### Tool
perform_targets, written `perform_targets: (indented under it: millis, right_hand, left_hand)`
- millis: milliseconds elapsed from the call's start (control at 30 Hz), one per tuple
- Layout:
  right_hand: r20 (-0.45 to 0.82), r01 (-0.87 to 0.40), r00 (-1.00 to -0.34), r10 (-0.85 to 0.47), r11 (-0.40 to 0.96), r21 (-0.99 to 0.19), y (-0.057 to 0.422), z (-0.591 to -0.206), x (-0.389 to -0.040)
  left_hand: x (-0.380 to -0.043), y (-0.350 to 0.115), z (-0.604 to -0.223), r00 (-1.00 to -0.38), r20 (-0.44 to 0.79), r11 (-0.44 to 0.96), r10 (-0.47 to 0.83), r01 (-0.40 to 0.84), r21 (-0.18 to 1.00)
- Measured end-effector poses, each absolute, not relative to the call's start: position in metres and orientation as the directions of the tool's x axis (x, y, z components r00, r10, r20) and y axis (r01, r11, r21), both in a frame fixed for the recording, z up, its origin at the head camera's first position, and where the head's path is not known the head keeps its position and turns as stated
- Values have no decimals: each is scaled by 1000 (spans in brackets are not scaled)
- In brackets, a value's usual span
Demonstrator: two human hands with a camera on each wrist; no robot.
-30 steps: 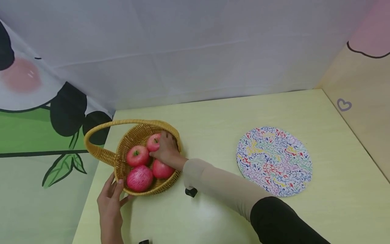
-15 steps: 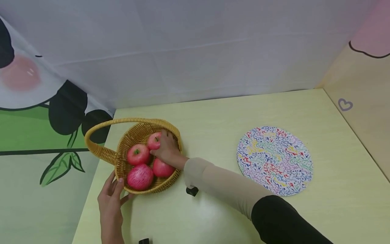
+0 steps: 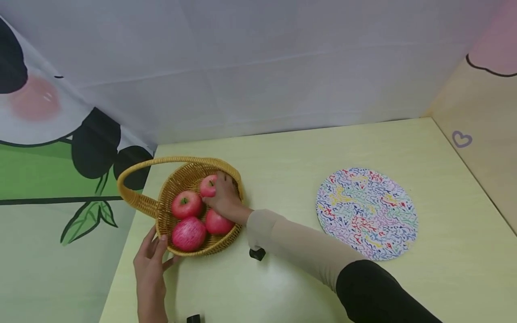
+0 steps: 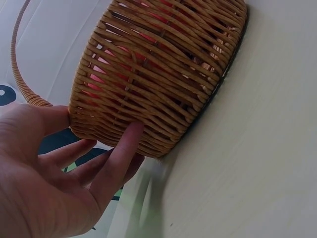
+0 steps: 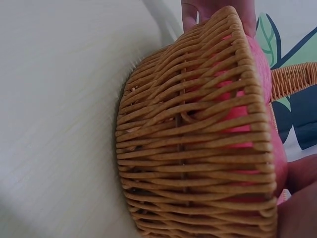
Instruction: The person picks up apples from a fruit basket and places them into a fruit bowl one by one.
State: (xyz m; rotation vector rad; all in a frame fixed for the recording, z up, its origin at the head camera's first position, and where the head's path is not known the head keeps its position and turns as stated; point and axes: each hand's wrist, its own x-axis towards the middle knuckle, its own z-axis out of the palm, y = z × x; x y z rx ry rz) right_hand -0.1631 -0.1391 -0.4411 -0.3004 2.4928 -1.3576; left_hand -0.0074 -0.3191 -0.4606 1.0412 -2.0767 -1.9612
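A yellow-brown wicker basket [image 3: 220,246] with a tall arched handle [image 3: 139,202] stands on the left part of the table. Several red apples lie in it, including one with a stem [image 3: 187,204] and a streaked one [image 3: 188,234]. Reaching over the rim, my right hand [image 3: 226,195] has its thumb and fingers around the back apple [image 3: 208,185]; its palm hides part of the basket. My left hand [image 3: 149,267] touches the basket's near left side with spread, fairly straight fingers. In the left wrist view, fingertips press the woven wall [image 4: 148,94].
A round mat [image 3: 367,213] with multicoloured squiggles lies on the right side of the table. Small black objects [image 3: 257,254] show near both wrists. A pale cloth wall [image 3: 282,89] rises behind, with a printed panel [image 3: 40,251] at left.
Both hands and the basket keep nearly the same positions. The whole head view shifts slightly.
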Motion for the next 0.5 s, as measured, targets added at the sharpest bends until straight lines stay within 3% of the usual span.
perform_targets:
  millis: [500]
  right_hand:
    - [-112,-71,-942,-315,516,-853,-135,-430,-151]
  left_hand:
    - [-7,-320,-461,-766,-370,-58,-526,-401,914]
